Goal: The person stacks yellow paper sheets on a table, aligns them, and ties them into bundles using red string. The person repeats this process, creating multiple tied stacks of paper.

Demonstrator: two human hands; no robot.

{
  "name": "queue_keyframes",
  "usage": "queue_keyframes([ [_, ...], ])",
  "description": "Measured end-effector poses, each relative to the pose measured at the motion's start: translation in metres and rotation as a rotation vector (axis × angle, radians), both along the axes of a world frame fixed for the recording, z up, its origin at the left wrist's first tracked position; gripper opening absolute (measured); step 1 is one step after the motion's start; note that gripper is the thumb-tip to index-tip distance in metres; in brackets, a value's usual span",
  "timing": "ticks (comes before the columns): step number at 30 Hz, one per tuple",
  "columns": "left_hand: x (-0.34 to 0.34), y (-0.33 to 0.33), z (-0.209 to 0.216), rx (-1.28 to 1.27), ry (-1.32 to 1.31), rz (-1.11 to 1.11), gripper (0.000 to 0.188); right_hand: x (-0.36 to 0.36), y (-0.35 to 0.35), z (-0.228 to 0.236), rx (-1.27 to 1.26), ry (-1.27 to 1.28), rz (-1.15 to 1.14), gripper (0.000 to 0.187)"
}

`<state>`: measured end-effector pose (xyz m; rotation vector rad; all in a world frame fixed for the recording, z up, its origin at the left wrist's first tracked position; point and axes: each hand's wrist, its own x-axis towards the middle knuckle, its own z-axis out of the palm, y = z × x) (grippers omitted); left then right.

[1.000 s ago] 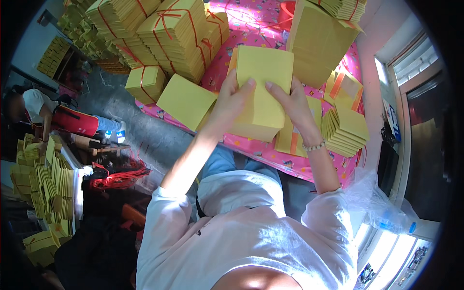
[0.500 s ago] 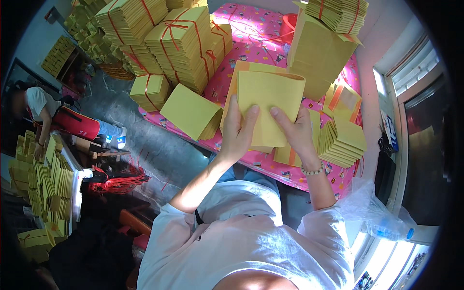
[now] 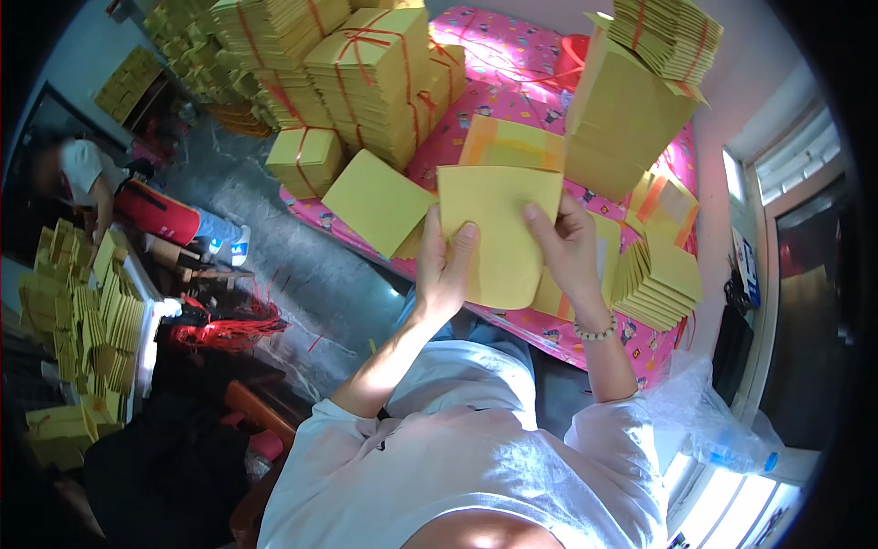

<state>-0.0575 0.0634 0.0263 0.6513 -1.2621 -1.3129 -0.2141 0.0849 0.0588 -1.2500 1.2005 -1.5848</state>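
A folded piece of plain yellow paper (image 3: 498,229) is held up in front of me, above the pink-patterned cloth. My left hand (image 3: 445,263) grips its left edge, thumb on the near face and fingers behind. My right hand (image 3: 569,252) holds the right edge the same way. Just beyond it lies a yellow paper piece with orange bands (image 3: 512,142). To the left is another folded yellow paper (image 3: 377,203). A fanned pile of folded yellow papers (image 3: 660,285) lies right of my right hand.
Yellow paper stacks tied with red ribbon (image 3: 370,87) stand far left on the pink cloth (image 3: 498,78). A tall yellow paper block (image 3: 622,114) and a red container (image 3: 572,59) are at the back. At left, a person (image 3: 91,174) bends over a paper-covered table. A clear plastic bag (image 3: 704,412) hangs at right.
Both hands have lowered the folded paper slightly toward me, and its open fold at the top now looks flatter. The whole view has shifted a little.
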Motion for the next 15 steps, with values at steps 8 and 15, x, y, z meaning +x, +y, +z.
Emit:
queue_keyframes([
  [8, 0.019, 0.002, -0.002, 0.026, 0.04, 0.026, 0.02, 0.017, -0.007, 0.007, -0.037, 0.004, -0.03, 0.016],
  [15, 0.041, -0.002, -0.023, -0.06, -0.079, 0.112, 0.017, 0.011, -0.015, -0.005, 0.047, 0.078, 0.057, 0.013],
])
